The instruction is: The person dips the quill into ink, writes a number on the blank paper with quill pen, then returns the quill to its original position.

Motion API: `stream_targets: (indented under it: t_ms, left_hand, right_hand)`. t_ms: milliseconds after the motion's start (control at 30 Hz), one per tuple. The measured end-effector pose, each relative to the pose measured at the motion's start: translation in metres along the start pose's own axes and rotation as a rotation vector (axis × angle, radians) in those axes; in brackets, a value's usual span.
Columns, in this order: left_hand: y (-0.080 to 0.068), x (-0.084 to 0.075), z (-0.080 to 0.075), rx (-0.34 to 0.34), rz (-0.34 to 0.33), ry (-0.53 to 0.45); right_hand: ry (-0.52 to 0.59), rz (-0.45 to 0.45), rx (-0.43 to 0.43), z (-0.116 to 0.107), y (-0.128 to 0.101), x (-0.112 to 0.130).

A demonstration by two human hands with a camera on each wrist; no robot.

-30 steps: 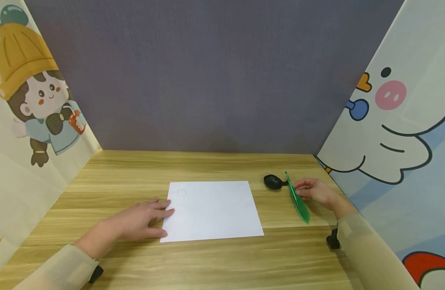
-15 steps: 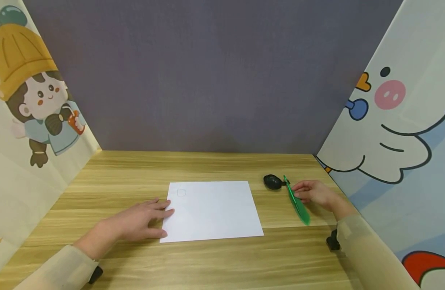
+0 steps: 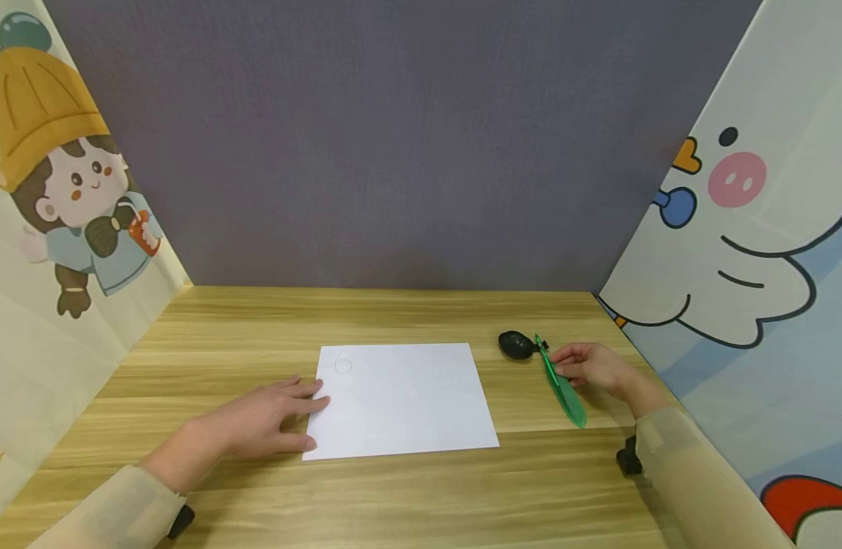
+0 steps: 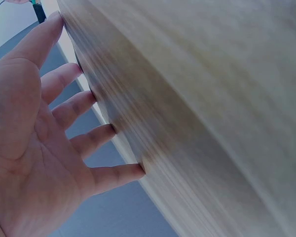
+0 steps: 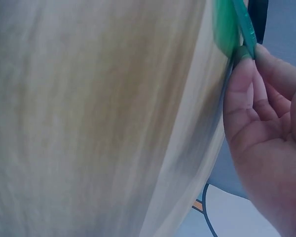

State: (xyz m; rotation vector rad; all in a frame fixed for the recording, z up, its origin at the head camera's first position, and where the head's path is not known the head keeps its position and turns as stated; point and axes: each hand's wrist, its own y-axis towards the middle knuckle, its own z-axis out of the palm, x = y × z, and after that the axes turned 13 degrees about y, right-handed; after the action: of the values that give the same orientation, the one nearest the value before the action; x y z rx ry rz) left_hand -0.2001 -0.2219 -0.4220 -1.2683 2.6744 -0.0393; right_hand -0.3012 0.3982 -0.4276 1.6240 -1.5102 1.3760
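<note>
A sheet of white paper [image 3: 407, 400] lies on the wooden table, with a small faint circle [image 3: 343, 366] near its far left corner. Fingers spread, my left hand [image 3: 273, 415] rests on the paper's left edge; the left wrist view shows the palm and straight fingers. To the paper's right, my right hand [image 3: 596, 370] pinches a green feather pen [image 3: 565, 396] between thumb and fingertips. Its thin end points away from me, overlapping the short stub of a black rounded object [image 3: 515, 345], while the broad feather end points towards me. The right wrist view shows the pinch close up.
The wooden table [image 3: 393, 496] runs back to a grey panel [image 3: 393, 152]. Walls with cartoon prints stand at the left [image 3: 23, 366] and right [image 3: 757, 229], the right one close beside my right forearm.
The feather pen has shifted slightly towards me and left in my right hand's pinch, its thin end coming lower over the black object's stub. My left hand and the paper stay still.
</note>
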Motion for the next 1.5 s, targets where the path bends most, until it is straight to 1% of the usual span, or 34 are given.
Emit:
stream_targets:
  t_ms: [367,667,833,1333,1500]
  left_hand:
    - [-0.0004,0.0007,0.0002,0.003,0.005,-0.002]
    - [-0.0007,0.0000,-0.0012,0.017,0.001,-0.012]
    - [-0.0007,0.0002,-0.0003,0.007,0.004,0.003]
    - [-0.0004,-0.0001,-0.0003,-0.016,0.005,0.009]
    - [0.0019,-0.0016,-0.0011,-0.024,-0.030,0.005]
  right_hand:
    - [-0.057,0.009,-0.009,0.0036,-0.0016,0.0012]
    - [-0.066,0.014,-0.014,0.0035,-0.0020,0.0002]
    - [-0.074,0.010,-0.014,0.0046,-0.0029,0.0011]
    - [-0.085,0.002,-0.022,0.0052,-0.0048,0.0019]
    - [-0.071,-0.001,-0.025,0.0038,-0.0052,0.0012]
